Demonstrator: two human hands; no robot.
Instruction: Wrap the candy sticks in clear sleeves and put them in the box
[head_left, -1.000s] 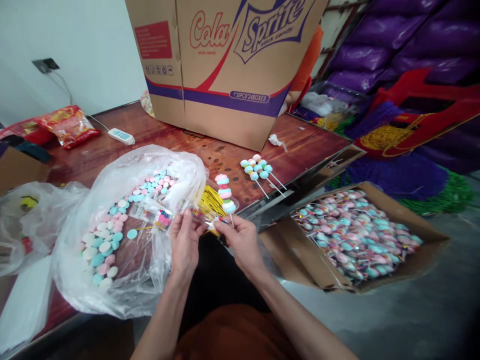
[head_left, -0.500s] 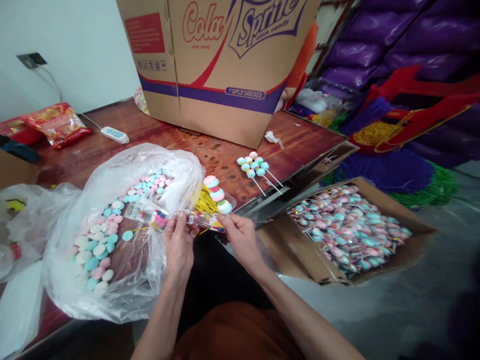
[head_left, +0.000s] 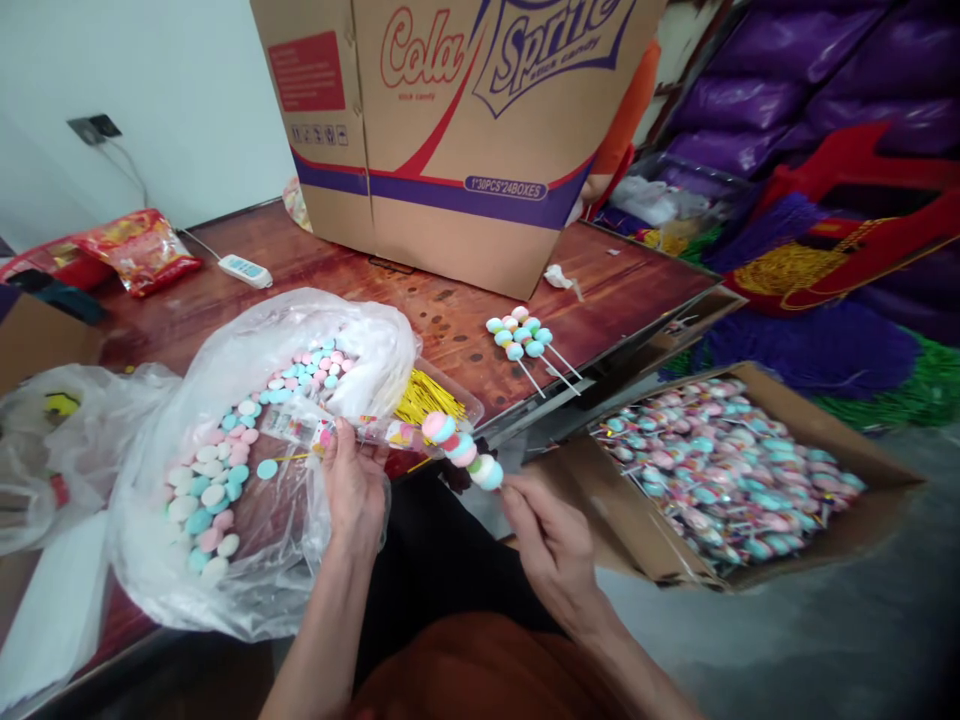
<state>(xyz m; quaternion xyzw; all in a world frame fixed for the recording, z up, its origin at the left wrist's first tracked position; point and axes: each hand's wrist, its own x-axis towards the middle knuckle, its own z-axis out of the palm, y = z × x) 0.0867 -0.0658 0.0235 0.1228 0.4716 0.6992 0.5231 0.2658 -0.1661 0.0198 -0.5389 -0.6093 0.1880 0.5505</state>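
Note:
My right hand [head_left: 553,545] pinches the stick of a candy skewer [head_left: 461,451] stacked with pink, blue and white discs, its head tilted up to the left. At the table edge my left hand [head_left: 352,483] is closed on a clear printed wrapper [head_left: 379,432]. Just behind the wrapper lies a bundle of yellow twist ties [head_left: 430,397]. A clear plastic bag [head_left: 247,470] of loose pastel candy discs sits to the left of my left hand. Three finished skewers [head_left: 525,340] lie on the wooden table [head_left: 450,310].
A large Cola/Sprite carton [head_left: 457,130] stands at the back of the table. An open cardboard box [head_left: 720,470] full of wrapped candy skewers sits on the floor at right. A red snack bag [head_left: 135,250] and a white power strip [head_left: 244,270] lie at the far left.
My right hand has pulled away from the left hand, down and to the right, with the candy skewer. The left hand has stayed at the wrapper.

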